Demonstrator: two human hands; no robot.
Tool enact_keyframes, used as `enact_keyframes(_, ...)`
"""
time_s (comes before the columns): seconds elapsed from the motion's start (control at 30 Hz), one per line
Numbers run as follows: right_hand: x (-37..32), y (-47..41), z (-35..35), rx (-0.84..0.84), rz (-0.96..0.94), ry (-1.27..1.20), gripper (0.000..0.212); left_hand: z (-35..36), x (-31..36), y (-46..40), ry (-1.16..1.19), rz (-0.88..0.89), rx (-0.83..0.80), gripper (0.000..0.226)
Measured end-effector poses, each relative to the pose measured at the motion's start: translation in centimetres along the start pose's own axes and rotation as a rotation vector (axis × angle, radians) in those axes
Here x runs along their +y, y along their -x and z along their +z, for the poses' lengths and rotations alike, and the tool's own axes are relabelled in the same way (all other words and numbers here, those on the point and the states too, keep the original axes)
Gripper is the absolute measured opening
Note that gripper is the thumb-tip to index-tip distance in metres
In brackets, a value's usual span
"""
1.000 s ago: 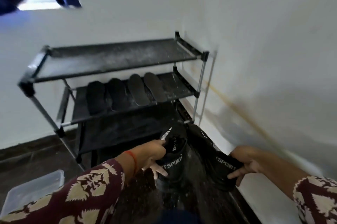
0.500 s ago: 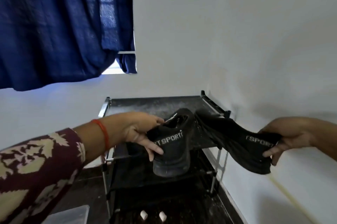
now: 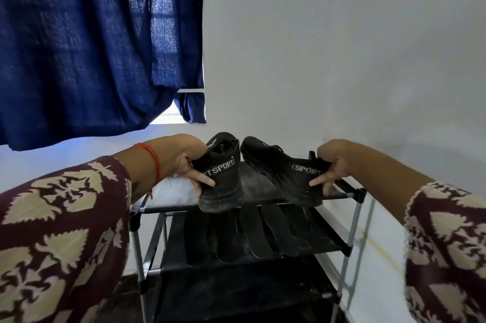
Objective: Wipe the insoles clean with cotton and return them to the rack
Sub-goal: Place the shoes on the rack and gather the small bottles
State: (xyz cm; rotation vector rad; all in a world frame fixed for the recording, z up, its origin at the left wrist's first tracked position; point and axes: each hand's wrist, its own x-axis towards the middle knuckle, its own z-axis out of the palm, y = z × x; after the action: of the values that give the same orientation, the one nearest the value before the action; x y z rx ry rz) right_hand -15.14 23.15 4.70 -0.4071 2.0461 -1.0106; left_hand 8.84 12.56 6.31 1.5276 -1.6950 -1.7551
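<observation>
My left hand (image 3: 184, 162) and right hand (image 3: 332, 165) each grip a light, floppy shoe (image 3: 223, 178) by its heel over the rack's (image 3: 349, 195) front edge.

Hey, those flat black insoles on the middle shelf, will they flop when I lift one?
The flat black insoles look thin, so probably bendy and light. They lie overlapping, so lifting one may shift its neighbour. The middle shelf looks dusty; grip seems fine.
</observation>
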Motion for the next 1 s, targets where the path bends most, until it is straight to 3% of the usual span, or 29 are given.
enact_keyframes(0.27,-1.3,-5.5,4.4,0.160,-0.070,-0.218,0.047,0.3,-0.1,-7.1,-0.008,-0.056,0.102,0.035)
enact_keyframes(0.4,-1.3,-6.4,5.0,0.200,-0.135,-0.163,0.045,-0.2,0.1,-7.9,-0.017,-0.001,0.100,0.035)
enact_keyframes(0.47,-0.9,-6.2,5.2,0.178,-0.209,-0.164,0.043,-0.3,-0.3,-7.8,-0.172,-0.007,0.091,0.027)
enact_keyframes(0.6,0.5,-6.0,5.0,0.178,-0.302,-0.159,0.040,0.4,-1.4,-7.4,-0.118,0.228,0.162,0.021)
enact_keyframes(0.67,1.6,-6.1,4.6,0.239,-0.384,-0.064,0.050,0.5,-2.7,-7.3,-0.117,0.330,0.194,0.039)
enact_keyframes(0.73,3.1,-6.0,4.7,0.257,-0.490,0.068,0.077,0.6,-4.7,-7.7,-0.202,0.432,0.217,0.067)
enact_keyframes(0.83,5.0,-6.2,5.9,0.128,-0.561,0.117,0.105,1.2,-8.3,-8.9,-0.196,0.582,0.202,0.077)
enact_keyframes(1.0,5.8,-7.1,7.2,0.316,-0.600,0.305,0.099,2.2,-10.6,-10.5,-0.412,0.610,0.326,0.085)
